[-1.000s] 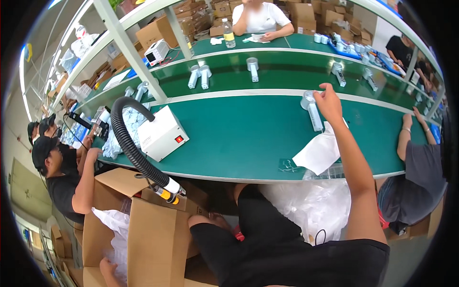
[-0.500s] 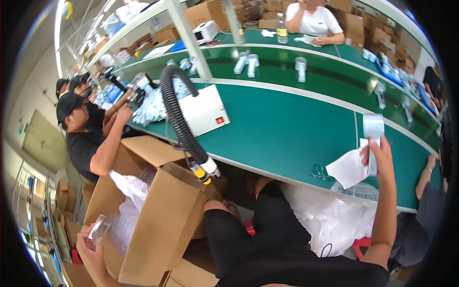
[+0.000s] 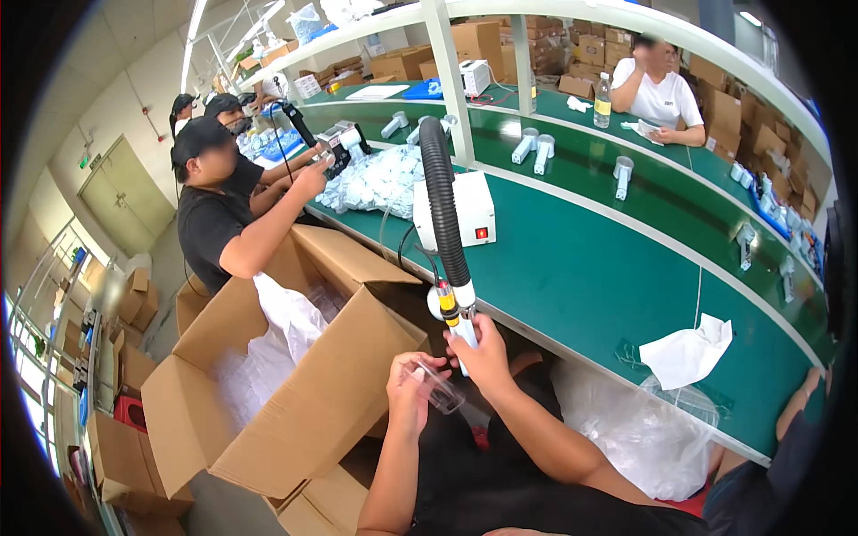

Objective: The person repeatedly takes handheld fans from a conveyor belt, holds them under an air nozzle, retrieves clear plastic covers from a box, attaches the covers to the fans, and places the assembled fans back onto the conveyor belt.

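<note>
My right hand is no longer out over the green table; it is now in front of me, just below the free end of the black hose, with the pale blue device in it. I have its handle wrapped between thumb and fingers, the round head pointing up and away from me. My left hand has come across from the open carton and pinches the clear plastic cup between thumb and fingers, tilted beside the right hand. So both pieces are now close together at the hose, apart from each other as far as I can see. Whether the device touches the yellow-banded fitting I cannot tell, since they overlap. The white sheet stays behind at the table's near edge.
</note>
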Demonstrator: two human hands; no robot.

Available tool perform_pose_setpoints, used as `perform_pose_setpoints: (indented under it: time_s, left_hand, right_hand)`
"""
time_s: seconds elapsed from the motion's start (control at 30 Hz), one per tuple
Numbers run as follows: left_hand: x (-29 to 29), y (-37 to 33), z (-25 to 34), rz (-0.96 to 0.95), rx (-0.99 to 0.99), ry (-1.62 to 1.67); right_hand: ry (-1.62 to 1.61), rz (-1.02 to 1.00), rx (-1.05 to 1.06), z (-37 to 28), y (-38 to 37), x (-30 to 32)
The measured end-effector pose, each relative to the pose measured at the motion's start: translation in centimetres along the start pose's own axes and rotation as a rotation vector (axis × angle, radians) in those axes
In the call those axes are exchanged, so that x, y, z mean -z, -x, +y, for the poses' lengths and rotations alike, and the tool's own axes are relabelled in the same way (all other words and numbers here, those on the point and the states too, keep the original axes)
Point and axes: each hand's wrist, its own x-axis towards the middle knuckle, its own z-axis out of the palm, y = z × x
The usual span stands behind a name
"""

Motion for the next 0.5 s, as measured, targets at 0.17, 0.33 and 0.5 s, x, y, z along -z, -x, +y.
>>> perform_pose_setpoints:
  time_s: [0.17,0.33,0.5]
  left_hand:
    - [1.1,2.0,-0.2,0.063,0.128,-0.013]
    - [-0.7,0.5,-1.1,-0.107,0.105,-0.372]
    - [-4.3,-6.6,-3.7,-0.265,-0.035,-0.544]
  right_hand:
    - [-0.173,-0.005,-0.029,-0.8,-0.1,0.0]
    - [-0.225,0.076,-0.009,-1.3,4.3,4.3]
    - [-0.184,0.207,0.12,-2.6,5.2,5.4]
